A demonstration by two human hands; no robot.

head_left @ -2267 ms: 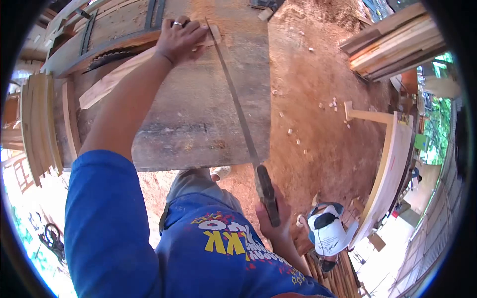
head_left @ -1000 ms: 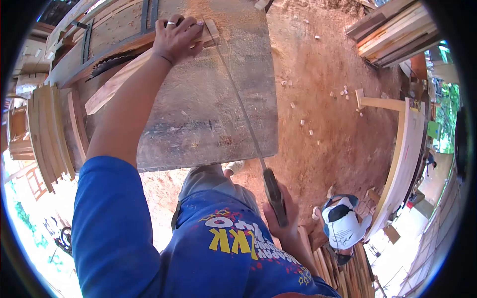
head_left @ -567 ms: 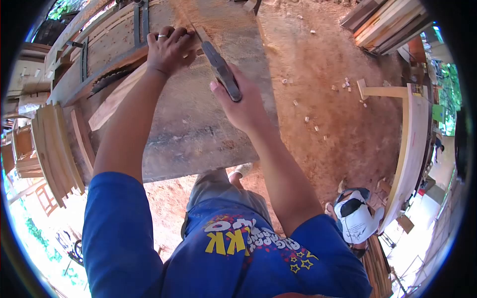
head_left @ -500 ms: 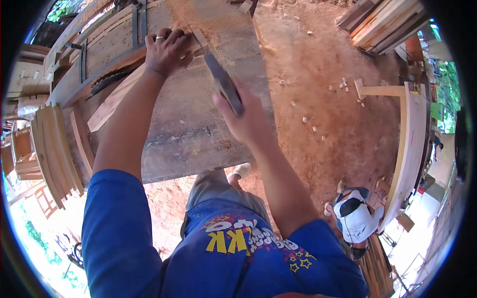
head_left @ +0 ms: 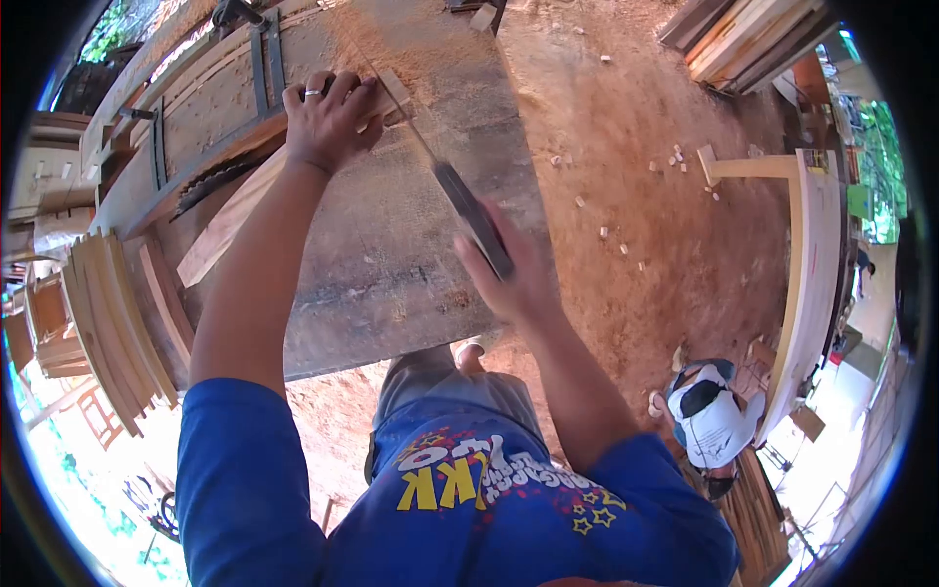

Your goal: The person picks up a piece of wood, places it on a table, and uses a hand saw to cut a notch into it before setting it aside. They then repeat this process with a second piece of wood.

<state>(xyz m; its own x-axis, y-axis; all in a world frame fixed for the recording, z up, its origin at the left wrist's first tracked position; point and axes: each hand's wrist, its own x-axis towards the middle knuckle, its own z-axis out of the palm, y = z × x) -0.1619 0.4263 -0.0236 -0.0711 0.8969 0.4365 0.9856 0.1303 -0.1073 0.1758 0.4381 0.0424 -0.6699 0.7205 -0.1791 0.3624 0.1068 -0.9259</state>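
Note:
My right hand (head_left: 514, 279) is wrapped around the dark handle of a handsaw (head_left: 471, 217). The thin blade runs up and left from the handle and lies across a wooden board (head_left: 233, 223) close to its far end. My left hand (head_left: 331, 122), a ring on one finger, presses on that board just left of the blade, with its fingers curled over the wood. A short end of the board shows right of the blade. Under both lies a worn wooden workbench (head_left: 391, 264). How deep the blade sits in the wood cannot be made out.
Sawdust (head_left: 411, 39) covers the bench's far part. A toothed blade (head_left: 210, 166) lies left of the board. Stacked planks (head_left: 108, 323) stand at the left and more planks (head_left: 748, 44) at the upper right. Another person (head_left: 709, 416) is low at the right, near a wooden frame (head_left: 797, 274).
My right hand has drawn the handsaw back toward my body and to the right, so more blade shows. My left hand stays in its place on the board.

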